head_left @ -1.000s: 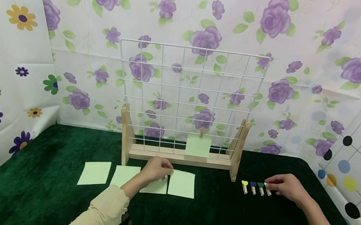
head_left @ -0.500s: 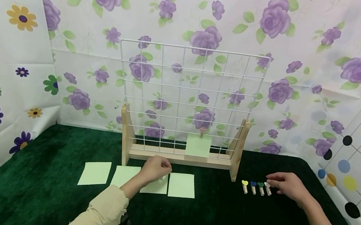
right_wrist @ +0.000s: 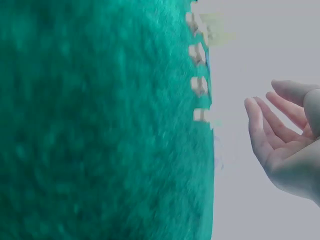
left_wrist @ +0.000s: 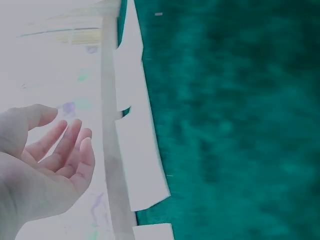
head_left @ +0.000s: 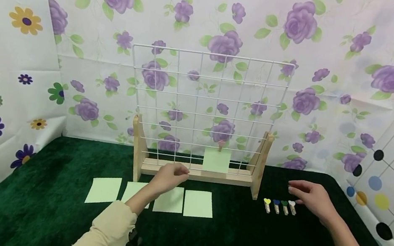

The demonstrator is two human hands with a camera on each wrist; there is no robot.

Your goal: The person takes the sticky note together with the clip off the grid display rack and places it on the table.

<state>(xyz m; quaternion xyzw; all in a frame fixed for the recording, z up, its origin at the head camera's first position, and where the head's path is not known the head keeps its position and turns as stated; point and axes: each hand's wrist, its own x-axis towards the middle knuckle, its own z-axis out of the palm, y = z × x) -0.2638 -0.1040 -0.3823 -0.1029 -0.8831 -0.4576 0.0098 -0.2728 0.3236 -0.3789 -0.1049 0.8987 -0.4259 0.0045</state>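
My left hand [head_left: 167, 178] hovers over a row of several pale green paper squares. In the left wrist view its fingers [left_wrist: 67, 152] are loosely bent with nothing between them. The rightmost square [head_left: 199, 204] lies flat just right of the hand; another square [head_left: 133, 189] is partly hidden by the forearm. Over on the right, my right hand [head_left: 313, 198] is held above and beside several small clothespins with heart tops: yellow [head_left: 266, 205], blue [head_left: 276, 206], green [head_left: 285, 207] and white [head_left: 292, 208]. The right wrist view shows its relaxed fingers [right_wrist: 265, 122] holding nothing.
A white wire grid [head_left: 197, 96] stands upright at the back on a wooden stand [head_left: 259, 166]. A pink clothespin [head_left: 221, 145] holds one green paper square [head_left: 216, 160] on its lower wires. Dark green cloth [head_left: 232, 243] covers the table; patterned sheets surround it.
Both hands have lifted: the left off the right-hand paper squares, the right off the white clothespin. The rightmost square and the white clothespin have been straightened slightly and released.
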